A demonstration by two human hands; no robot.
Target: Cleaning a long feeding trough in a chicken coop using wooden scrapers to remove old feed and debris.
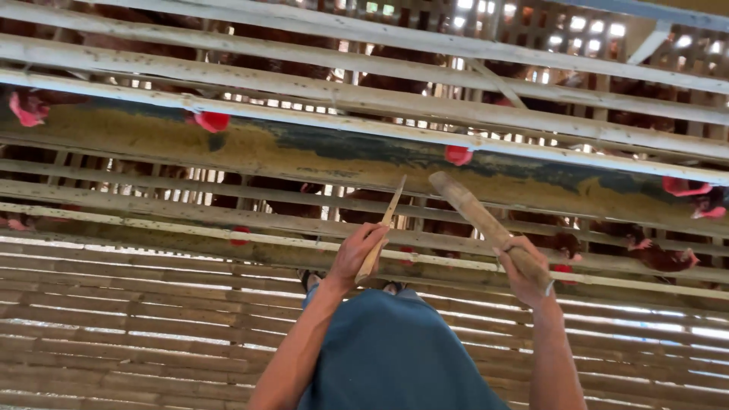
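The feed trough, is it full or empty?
Not empty: yellow-brown feed lies along the trough; how deep it is, I cannot tell.

1. Poultry house, laying-hen shed.
2. Brown hens (661, 254) with red combs (212, 121) behind wooden slat cages (364, 95).
3. Long feed trough (250, 148) holding yellowish feed.
4. Slatted bamboo floor (129, 319), daylight through the gaps.
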